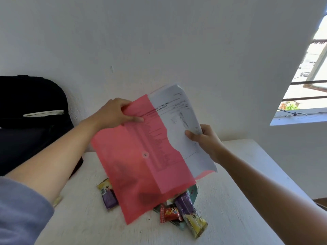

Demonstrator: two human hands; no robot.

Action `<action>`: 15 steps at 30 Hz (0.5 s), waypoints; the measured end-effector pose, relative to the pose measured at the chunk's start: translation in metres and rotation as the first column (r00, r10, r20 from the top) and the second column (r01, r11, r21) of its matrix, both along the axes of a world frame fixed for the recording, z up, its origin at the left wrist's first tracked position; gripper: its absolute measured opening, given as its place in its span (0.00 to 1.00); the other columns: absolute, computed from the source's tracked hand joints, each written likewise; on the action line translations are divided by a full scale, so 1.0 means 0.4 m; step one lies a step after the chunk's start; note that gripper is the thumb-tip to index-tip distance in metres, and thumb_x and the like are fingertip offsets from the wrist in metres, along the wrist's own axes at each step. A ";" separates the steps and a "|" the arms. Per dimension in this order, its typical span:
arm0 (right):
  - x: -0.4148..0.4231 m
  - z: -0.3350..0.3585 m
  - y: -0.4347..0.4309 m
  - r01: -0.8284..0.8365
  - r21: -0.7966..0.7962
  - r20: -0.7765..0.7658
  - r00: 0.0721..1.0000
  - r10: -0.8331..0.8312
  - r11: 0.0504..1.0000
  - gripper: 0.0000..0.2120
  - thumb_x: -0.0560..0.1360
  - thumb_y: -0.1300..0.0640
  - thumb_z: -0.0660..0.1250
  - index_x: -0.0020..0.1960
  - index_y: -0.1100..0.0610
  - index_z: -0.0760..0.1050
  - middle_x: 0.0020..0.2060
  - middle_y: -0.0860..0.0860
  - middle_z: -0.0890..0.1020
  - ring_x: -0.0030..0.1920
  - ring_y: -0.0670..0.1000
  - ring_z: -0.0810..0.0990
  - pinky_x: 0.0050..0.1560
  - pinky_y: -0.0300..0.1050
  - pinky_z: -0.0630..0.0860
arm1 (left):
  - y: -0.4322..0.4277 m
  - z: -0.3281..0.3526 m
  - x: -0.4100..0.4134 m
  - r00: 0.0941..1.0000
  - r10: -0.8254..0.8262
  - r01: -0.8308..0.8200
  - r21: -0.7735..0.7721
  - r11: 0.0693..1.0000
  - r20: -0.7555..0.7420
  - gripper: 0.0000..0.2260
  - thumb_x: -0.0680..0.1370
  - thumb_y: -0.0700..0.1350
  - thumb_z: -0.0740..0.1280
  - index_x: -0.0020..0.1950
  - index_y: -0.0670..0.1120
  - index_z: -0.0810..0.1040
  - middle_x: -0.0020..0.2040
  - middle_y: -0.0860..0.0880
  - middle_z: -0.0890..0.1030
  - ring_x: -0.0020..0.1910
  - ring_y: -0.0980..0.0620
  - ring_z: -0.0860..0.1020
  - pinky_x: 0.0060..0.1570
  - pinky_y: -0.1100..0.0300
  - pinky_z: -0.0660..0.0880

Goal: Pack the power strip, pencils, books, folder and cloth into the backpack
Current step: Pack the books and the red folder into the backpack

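Note:
A translucent red plastic folder (139,161) with a round snap button hangs above the table, tilted. My left hand (115,113) grips its upper left edge. A printed white paper sheet (178,114) sticks out of the folder's right side, partly inside it, and my right hand (203,138) pinches the sheet's right edge. The black backpack (33,110) leans against the wall at the left, with a pale strip showing in its front pocket. No power strip, pencils, books or cloth are visible.
Several snack packets lie on the white table (247,200) under the folder: a purple one (108,197) at the left, and a red one (169,215) with purple and yellow ones at the right. A barred window (306,82) opens at the right.

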State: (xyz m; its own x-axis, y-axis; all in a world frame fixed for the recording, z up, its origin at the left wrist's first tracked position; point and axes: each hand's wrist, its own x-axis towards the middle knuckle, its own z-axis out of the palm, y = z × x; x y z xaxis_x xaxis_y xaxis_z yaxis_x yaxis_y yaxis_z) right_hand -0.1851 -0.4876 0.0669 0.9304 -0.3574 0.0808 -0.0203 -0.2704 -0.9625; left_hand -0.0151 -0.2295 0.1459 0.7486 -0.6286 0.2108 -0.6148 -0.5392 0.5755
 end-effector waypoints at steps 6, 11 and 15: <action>0.020 0.048 -0.009 -0.201 -0.108 -0.057 0.979 0.196 0.974 0.06 0.78 0.60 0.69 0.53 0.62 0.81 0.48 0.55 0.86 0.47 0.56 0.85 0.50 0.52 0.82 | -0.014 0.102 -0.038 0.993 -0.110 0.107 -0.073 0.992 -0.039 0.14 0.72 0.57 0.76 0.51 0.52 0.83 0.45 0.53 0.87 0.42 0.55 0.85 0.44 0.64 0.79; 0.066 0.116 0.020 0.132 -0.464 0.132 0.988 -0.080 0.876 0.06 0.79 0.58 0.67 0.48 0.61 0.75 0.42 0.53 0.77 0.39 0.50 0.75 0.30 0.31 0.66 | 0.018 0.121 -0.032 0.960 -0.162 0.138 -0.116 0.984 -0.227 0.15 0.77 0.53 0.72 0.64 0.57 0.80 0.54 0.55 0.87 0.50 0.53 0.86 0.48 0.59 0.83; 0.111 0.152 0.072 0.184 -0.632 0.196 0.978 -0.075 0.753 0.04 0.78 0.60 0.63 0.45 0.57 0.73 0.44 0.50 0.73 0.41 0.53 0.75 0.34 0.40 0.68 | 0.042 0.090 -0.025 0.931 -0.193 0.088 -0.322 0.943 -0.310 0.17 0.79 0.52 0.69 0.68 0.54 0.78 0.60 0.51 0.85 0.57 0.48 0.85 0.59 0.48 0.80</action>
